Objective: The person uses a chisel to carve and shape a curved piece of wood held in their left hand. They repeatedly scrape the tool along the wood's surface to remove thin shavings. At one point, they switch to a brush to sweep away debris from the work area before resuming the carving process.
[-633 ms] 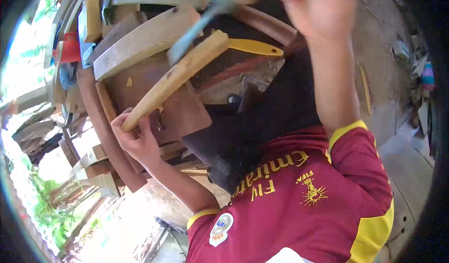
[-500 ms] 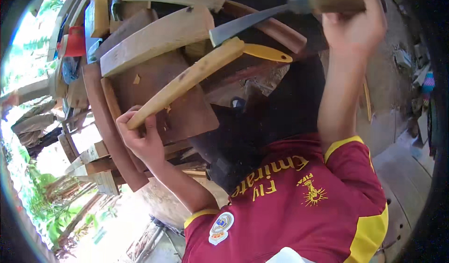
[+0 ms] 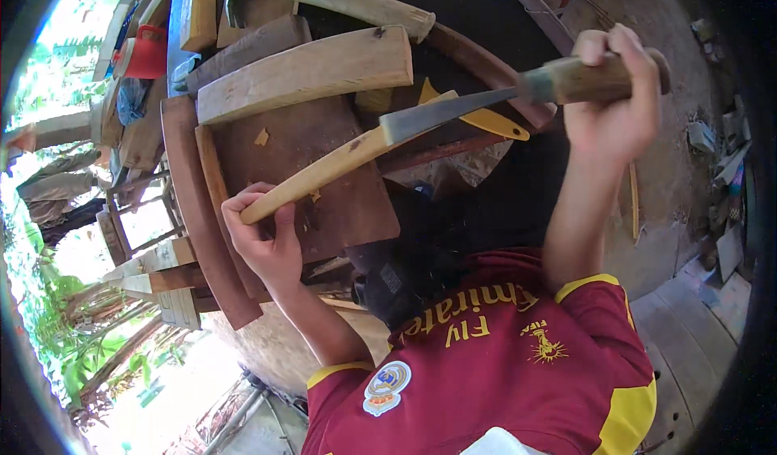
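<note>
My left hand [image 3: 271, 241] is pinching the stick [image 3: 332, 168] over the board [image 3: 352, 208], seemingly to steady it, while my right hand [image 3: 607, 123] is gripping the chisel [image 3: 530, 88], its blade [image 3: 445, 114] overlapping the stick.

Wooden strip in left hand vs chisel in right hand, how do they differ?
Colour: the wooden strip is pale yellowish; the chisel has a grey blade and brown handle.
Grip: the left hand holds the strip by its lower end; the right hand holds the chisel's handle.
Tilt: in the picture the strip slants more steeply than the chisel.
Shared: both are long and narrow, each held in one hand.
</note>
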Demonstrator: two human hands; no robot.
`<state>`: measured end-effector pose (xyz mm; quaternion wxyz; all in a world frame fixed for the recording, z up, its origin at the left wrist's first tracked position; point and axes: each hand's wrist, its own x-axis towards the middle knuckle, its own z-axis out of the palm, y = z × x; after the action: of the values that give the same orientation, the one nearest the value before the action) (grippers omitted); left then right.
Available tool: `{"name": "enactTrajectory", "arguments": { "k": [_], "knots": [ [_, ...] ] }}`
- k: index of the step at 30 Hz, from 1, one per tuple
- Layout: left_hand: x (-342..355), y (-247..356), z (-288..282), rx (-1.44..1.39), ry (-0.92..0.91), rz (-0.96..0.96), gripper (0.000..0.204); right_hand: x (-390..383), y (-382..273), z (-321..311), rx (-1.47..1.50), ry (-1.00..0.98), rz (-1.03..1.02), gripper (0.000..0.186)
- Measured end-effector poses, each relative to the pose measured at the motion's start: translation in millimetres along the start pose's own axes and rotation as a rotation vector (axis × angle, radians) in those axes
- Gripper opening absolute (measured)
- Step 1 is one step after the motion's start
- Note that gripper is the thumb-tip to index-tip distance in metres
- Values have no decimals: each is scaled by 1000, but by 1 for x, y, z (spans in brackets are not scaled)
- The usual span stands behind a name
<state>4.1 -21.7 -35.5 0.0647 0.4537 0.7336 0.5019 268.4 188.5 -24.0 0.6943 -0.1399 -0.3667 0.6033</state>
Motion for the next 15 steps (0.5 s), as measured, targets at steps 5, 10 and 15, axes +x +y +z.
{"name": "enactTrajectory", "arguments": {
  "k": [5,10,15],
  "knots": [
    [2,3,2,-41,-2,-6,34,12,-19,-10,-29,-85,44,16],
    [-1,2,2,-14,20,-4,34,-2,-4,8,5,-30,195,8],
    [1,5,3,-19,19,-35,33,-9,6,22,-103,-49,91,5]
  ]
}}
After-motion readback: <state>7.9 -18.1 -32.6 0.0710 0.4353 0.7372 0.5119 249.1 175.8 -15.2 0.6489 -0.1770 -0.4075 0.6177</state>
